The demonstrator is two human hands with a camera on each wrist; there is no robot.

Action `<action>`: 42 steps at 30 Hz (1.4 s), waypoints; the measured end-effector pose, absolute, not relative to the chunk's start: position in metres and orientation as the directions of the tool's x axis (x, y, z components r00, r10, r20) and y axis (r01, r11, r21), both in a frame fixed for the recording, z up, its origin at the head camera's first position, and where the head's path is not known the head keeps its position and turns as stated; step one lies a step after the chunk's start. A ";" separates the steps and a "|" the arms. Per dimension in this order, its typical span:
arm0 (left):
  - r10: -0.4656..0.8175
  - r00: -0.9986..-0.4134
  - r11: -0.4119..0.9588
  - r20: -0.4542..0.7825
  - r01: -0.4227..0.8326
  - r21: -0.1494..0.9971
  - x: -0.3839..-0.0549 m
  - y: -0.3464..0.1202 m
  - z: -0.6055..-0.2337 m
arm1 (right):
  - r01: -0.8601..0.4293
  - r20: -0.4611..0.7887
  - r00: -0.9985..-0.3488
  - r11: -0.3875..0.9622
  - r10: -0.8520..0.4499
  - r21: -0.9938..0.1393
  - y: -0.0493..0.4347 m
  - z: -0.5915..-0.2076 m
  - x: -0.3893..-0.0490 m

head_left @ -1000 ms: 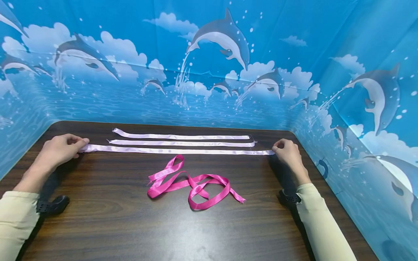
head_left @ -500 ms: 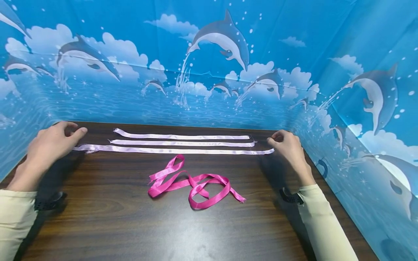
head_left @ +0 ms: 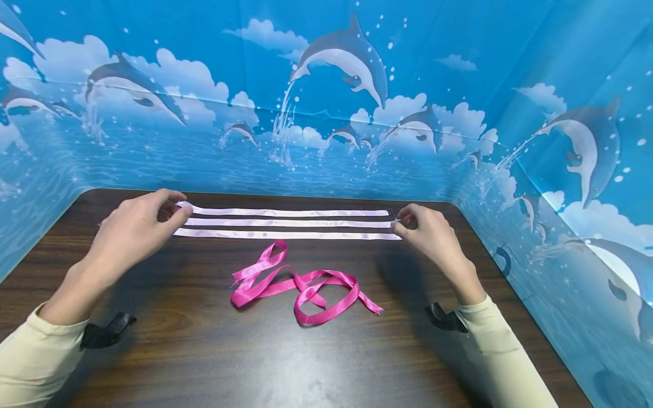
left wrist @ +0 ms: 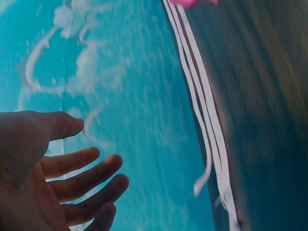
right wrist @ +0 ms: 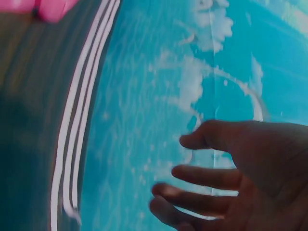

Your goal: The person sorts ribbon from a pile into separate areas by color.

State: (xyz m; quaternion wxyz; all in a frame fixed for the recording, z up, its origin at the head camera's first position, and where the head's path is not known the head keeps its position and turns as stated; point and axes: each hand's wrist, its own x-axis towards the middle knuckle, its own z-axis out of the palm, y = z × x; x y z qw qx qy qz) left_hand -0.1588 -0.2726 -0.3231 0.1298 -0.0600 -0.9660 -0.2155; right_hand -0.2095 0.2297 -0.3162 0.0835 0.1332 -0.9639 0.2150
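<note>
Three pale lavender satin ribbons lie side by side across the back of the table: a far ribbon (head_left: 285, 213), a middle ribbon (head_left: 285, 224) and a near ribbon (head_left: 285, 235). Over their left ends hovers my left hand (head_left: 130, 229), hiding part of them. My right hand (head_left: 433, 235) is at their right ends. Both wrist views show the fingers (left wrist: 89, 185) loosely spread and holding nothing. Closer to me, a bright pink ribbon (head_left: 278, 290) lies in loose loops between the hands.
A dark wood-grain table (head_left: 214, 362) carries the ribbons. Blue dolphin-print cloth (head_left: 326, 153) stands as a wall behind it and along the sides. Black straps (head_left: 107, 331) are on both wrists.
Both hands have let go of the near ribbon's ends and moved inward, the left hand farther, to the ends of the other lavender ribbons. The ribbons look unmoved.
</note>
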 end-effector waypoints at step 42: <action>0.401 -0.883 0.851 0.242 0.457 0.258 -0.123 -0.177 -0.367 | -0.753 0.235 -0.656 0.641 -0.717 -0.149 0.044 -0.379 -0.178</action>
